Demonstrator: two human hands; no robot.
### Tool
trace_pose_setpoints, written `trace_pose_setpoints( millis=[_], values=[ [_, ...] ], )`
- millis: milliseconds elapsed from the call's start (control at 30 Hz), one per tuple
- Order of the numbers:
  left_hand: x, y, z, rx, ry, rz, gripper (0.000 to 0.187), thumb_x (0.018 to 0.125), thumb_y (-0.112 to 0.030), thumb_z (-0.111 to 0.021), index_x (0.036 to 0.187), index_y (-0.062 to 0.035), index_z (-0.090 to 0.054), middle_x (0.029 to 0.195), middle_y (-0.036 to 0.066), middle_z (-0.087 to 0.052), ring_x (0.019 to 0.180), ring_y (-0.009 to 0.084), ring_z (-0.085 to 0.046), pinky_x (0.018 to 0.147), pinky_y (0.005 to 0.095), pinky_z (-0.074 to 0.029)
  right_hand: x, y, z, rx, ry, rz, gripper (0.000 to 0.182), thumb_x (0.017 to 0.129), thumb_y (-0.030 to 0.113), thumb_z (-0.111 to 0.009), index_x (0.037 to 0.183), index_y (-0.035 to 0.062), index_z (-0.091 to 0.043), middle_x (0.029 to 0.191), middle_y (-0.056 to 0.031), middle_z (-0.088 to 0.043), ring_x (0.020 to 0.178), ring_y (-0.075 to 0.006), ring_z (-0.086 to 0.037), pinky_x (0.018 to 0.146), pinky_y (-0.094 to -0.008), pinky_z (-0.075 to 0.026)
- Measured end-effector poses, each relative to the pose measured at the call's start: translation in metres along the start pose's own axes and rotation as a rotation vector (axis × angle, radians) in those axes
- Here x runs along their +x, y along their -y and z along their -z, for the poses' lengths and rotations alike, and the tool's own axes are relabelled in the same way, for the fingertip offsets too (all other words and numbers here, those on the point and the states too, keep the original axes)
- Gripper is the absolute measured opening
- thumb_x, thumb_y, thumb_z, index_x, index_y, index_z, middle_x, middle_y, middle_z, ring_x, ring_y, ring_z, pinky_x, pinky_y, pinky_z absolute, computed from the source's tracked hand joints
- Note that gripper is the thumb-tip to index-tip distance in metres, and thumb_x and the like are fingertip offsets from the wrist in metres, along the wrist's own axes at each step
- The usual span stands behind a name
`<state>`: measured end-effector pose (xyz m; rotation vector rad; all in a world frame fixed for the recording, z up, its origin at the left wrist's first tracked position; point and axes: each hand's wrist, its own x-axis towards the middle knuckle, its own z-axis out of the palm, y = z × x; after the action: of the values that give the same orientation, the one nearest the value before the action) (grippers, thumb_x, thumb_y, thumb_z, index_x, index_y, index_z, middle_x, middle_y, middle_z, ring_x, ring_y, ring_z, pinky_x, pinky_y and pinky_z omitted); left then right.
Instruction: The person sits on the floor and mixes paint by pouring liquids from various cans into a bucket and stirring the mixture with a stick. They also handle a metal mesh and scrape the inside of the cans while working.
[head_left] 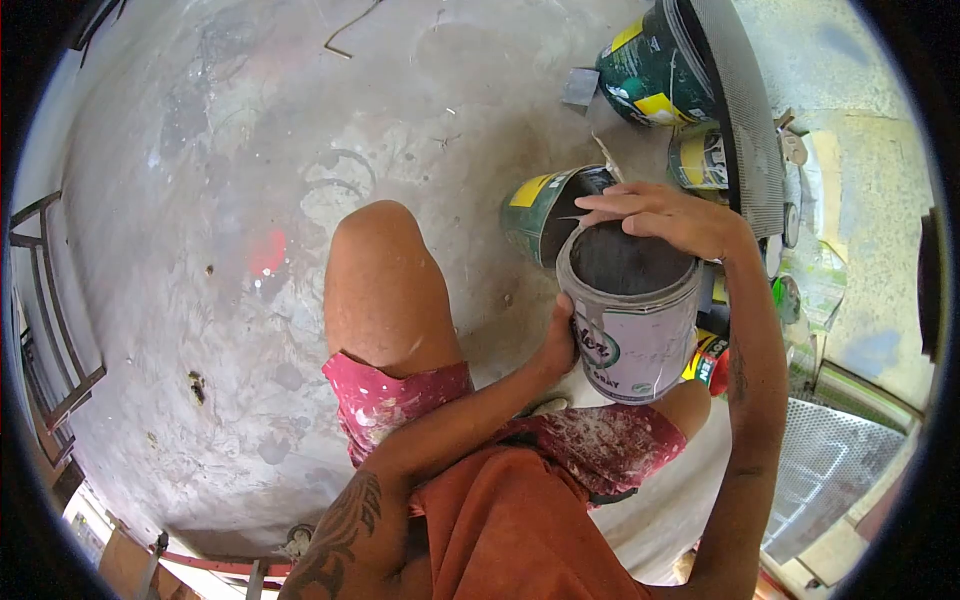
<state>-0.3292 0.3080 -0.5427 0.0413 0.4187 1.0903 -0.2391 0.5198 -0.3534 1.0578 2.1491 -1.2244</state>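
So the floor (230, 160) is bare grey concrete, pretty beat up: scuffs, paint specks, ring marks and a pinkish-red blotch. There's a bent thin rod (345, 52) lying on it up top, and a dark metal frame (50, 290) off at the left edge. Over on the right, a big dark green bucket with yellow labels (650, 75) sits by a curved grey mesh sheet (750, 110), with a flat perforated metal panel (830, 470) lower down.

The pale grey cylindrical paint can (640, 345) is up by the right knee, open mouth showing, just beside a smaller green bucket with a yellow label (528, 215). Left hand (562, 340) is gripping its side, right hand (675, 218) is over the rim; can't tell how tightly.
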Motion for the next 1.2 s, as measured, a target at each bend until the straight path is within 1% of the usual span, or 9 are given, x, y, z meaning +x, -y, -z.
trace_pose_setpoints(
  millis=[133, 200, 300, 533, 633, 733, 900, 1100, 1200],
  values=[
    [0.001, 0.0, 0.001, 0.027, 0.027, -0.008, 0.096, 0.092, -0.081, -0.034, 0.153, -0.0061, -0.035, 0.15, 0.013, -0.047, 0.136, 0.0286, -0.048, 0.115, 0.0444, -0.038, -0.007, 0.012, 0.001, 0.074, -0.081, -0.012, 0.054, 0.099, 0.026, -0.041, 0.15, 0.0119, -0.048, 0.139, -0.0074, -0.062, 0.135, -0.0276, -0.046, 0.119, -0.038, -0.026],
    [0.001, 0.003, 0.002, 0.031, 0.031, 0.003, 0.096, 0.092, -0.081, -0.034, 0.153, -0.0062, -0.035, 0.15, 0.013, -0.047, 0.136, 0.0286, -0.048, 0.115, 0.0445, -0.038, -0.011, 0.012, -0.005, 0.171, -0.253, -0.141, 0.047, 0.101, 0.025, -0.04, 0.144, 0.0111, -0.053, 0.127, -0.0133, -0.067, 0.125, -0.0289, -0.055, 0.112, -0.0351, -0.036],
    [0.002, 0.005, 0.002, -0.029, 0.026, -0.008, 0.095, 0.093, -0.08, -0.034, 0.153, -0.006, -0.034, 0.151, 0.013, -0.047, 0.136, 0.0287, -0.048, 0.115, 0.0445, -0.038, -0.009, 0.017, -0.003, 0.189, -0.299, -0.176, 0.047, 0.102, 0.028, -0.04, 0.142, 0.0107, -0.055, 0.114, -0.0141, -0.069, 0.113, -0.0283, -0.06, 0.105, -0.0344, -0.041],
    [0.0, -0.004, -0.007, -0.039, 0.012, -0.009, 0.095, 0.093, -0.079, -0.037, 0.153, -0.0054, -0.034, 0.151, 0.012, -0.046, 0.137, 0.0276, -0.046, 0.116, 0.0427, -0.035, -0.007, 0.006, -0.011, 0.264, -0.435, -0.161, 0.046, 0.102, 0.027, -0.038, 0.138, 0.0045, -0.056, 0.107, -0.0111, -0.066, 0.105, -0.024, -0.059, 0.102, -0.0334, -0.042],
    [0.0, 0.002, -0.004, -0.082, 0.003, 0.009, 0.096, 0.092, -0.079, -0.04, 0.154, -0.0057, -0.032, 0.152, 0.011, -0.045, 0.138, 0.0263, -0.044, 0.118, 0.0412, -0.032, -0.007, 0.004, -0.013, 0.33, -0.471, -0.075, 0.047, 0.103, 0.027, -0.036, 0.137, 0.003, -0.057, 0.1, -0.0118, -0.068, 0.107, -0.0223, -0.059, 0.102, -0.0333, -0.042],
    [0.002, 0.007, -0.001, -0.137, 0.012, 0.029, 0.096, 0.093, -0.079, -0.039, 0.154, -0.0062, -0.031, 0.152, 0.011, -0.045, 0.138, 0.0263, -0.044, 0.117, 0.0414, -0.033, -0.007, -0.003, -0.011, 0.369, -0.442, 0.018, 0.047, 0.105, 0.028, -0.034, 0.136, 0.0033, -0.059, 0.088, -0.013, -0.07, 0.098, -0.0233, -0.063, 0.098, -0.0347, -0.044],
    [-0.002, 0.002, -0.009, -0.149, -0.038, 0.029, 0.093, 0.094, -0.077, -0.038, 0.154, -0.0061, -0.032, 0.152, 0.011, -0.045, 0.138, 0.0262, -0.045, 0.116, 0.0416, -0.035, -0.013, 0.014, -0.013, 0.15, -0.651, -0.288, 0.053, 0.107, 0.034, -0.031, 0.113, -0.0006, -0.071, 0.073, -0.0169, -0.068, 0.069, -0.0293, -0.062, 0.08, -0.037, -0.049],
    [-0.001, 0.0, -0.009, -0.155, -0.037, 0.011, 0.093, 0.094, -0.077, -0.038, 0.154, -0.0057, -0.032, 0.152, 0.011, -0.045, 0.137, 0.0266, -0.045, 0.116, 0.0426, -0.036, -0.01, 0.022, -0.016, 0.057, -0.804, -0.333, 0.06, 0.107, 0.041, -0.03, 0.108, -0.0015, -0.073, 0.069, -0.018, -0.068, 0.071, -0.0332, -0.067, 0.077, -0.0394, -0.05],
    [-0.001, 0.003, -0.011, -0.134, -0.139, 0.02, 0.099, 0.089, -0.084, -0.034, 0.153, -0.008, -0.035, 0.151, 0.015, -0.046, 0.136, 0.0319, -0.048, 0.116, 0.0467, -0.037, -0.011, 0.02, -0.016, 0.021, -0.817, -0.395, 0.061, 0.107, 0.044, -0.031, 0.111, -0.0006, -0.073, 0.07, -0.0192, -0.068, 0.073, -0.0354, -0.068, 0.079, -0.0393, -0.05]
  ],
)
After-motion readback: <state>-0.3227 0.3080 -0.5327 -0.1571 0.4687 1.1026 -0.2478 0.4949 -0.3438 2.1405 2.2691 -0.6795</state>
